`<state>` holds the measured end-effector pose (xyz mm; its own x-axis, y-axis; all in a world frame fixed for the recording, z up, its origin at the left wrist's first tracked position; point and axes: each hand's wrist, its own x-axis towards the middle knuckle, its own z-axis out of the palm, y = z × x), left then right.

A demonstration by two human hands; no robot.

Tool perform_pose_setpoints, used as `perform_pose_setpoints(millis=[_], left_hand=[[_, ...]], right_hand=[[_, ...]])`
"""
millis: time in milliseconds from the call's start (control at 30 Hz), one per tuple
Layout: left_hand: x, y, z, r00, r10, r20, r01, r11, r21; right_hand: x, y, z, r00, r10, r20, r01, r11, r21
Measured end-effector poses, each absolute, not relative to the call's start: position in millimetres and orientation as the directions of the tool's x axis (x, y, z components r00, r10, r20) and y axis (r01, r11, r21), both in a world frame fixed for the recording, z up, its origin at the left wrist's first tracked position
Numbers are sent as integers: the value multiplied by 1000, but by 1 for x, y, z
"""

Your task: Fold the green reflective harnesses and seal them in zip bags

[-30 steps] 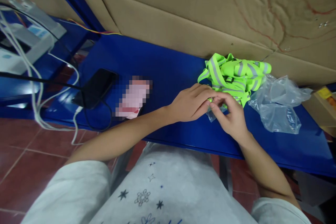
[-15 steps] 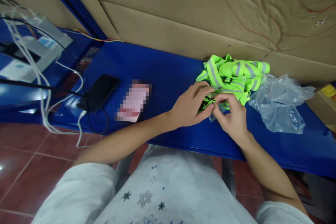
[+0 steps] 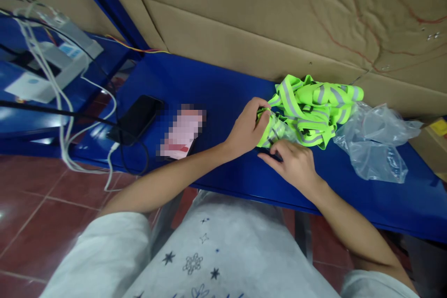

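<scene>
My left hand (image 3: 246,126) is closed around a small bundle of neon-yellow reflective straps (image 3: 274,132), which appears to sit in a clear plastic bag. Its fingers wrap over the bundle's left side and top. At the bundle's lower right is my right hand (image 3: 295,165), its thumb stretched away from the bent fingers, with nothing visible between them. Whether those fingertips touch the bag I cannot tell. Just behind, a larger heap of neon-yellow straps with grey reflective stripes (image 3: 316,107) lies on the blue tabletop (image 3: 223,84).
Crumpled clear plastic bags (image 3: 379,142) lie right of the heap, beside a cardboard box (image 3: 433,142). On the left are a pixelated phone (image 3: 183,132), a black phone (image 3: 136,118) and white cables (image 3: 61,116) from a power strip (image 3: 85,46). A cardboard sheet (image 3: 244,23) stands behind.
The bundle has turned to show its bagged, striped side. My right hand has moved down and its thumb and fingers have parted. My left hand has shifted slightly up and left.
</scene>
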<state>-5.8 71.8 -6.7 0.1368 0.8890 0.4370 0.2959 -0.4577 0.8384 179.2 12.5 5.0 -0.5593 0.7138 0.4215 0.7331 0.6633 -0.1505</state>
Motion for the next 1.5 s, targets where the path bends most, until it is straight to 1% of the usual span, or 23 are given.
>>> perform_pose_setpoints(millis=[67,133,233,300,367,433,533,600,733,800,900,967,1067,1167,1233,1400,1433,1500], left_hand=[[-7,76,-14,127,906,405,278,-424,862],[-8,80,-21,159,915,371,279,-402,872],[-12,85,-25,222,928,300,284,-356,890],[-13,85,-24,242,938,248,249,-307,919],[-13,83,-19,262,943,204,185,-256,949],[-14,81,-12,293,937,192,122,-235,964],[-16,79,-1,341,903,260,51,-294,955],[-18,78,3,363,881,304,-5,-324,946],[-19,80,2,385,874,295,-74,-289,954],[-17,81,-2,358,886,295,-61,-293,954],[-13,81,-12,300,897,325,-21,-335,942],[-11,81,-17,265,895,358,0,-372,928],[-8,80,-22,225,886,405,31,-422,906],[-7,79,-24,210,873,440,76,-464,883],[-6,78,-25,199,860,470,100,-495,863],[-4,77,-26,159,825,542,118,-561,819],[-4,77,-26,144,824,549,115,-565,817],[-2,77,-27,112,820,561,108,-571,813]], right_hand=[[178,13,3,-520,726,451,751,640,-164],[179,14,2,-492,738,462,762,622,-182],[184,17,4,-476,754,453,740,622,-256],[188,19,7,-473,756,453,716,629,-301],[192,21,11,-466,746,476,710,636,-301],[195,22,15,-458,718,524,716,647,-261],[200,22,21,-438,675,594,731,652,-202],[202,22,23,-421,670,611,749,637,-184],[204,22,23,-416,668,617,765,624,-160],[202,23,22,-432,666,607,767,626,-142],[198,23,20,-465,694,549,781,614,-114],[196,22,19,-456,730,509,795,591,-136],[191,20,16,-423,766,484,799,567,-200],[187,17,14,-409,769,491,777,576,-256],[184,16,13,-377,767,519,779,566,-270],[185,18,12,-303,747,591,853,490,-182],[186,19,12,-307,745,593,850,494,-180],[188,22,13,-329,733,596,810,543,-220]])
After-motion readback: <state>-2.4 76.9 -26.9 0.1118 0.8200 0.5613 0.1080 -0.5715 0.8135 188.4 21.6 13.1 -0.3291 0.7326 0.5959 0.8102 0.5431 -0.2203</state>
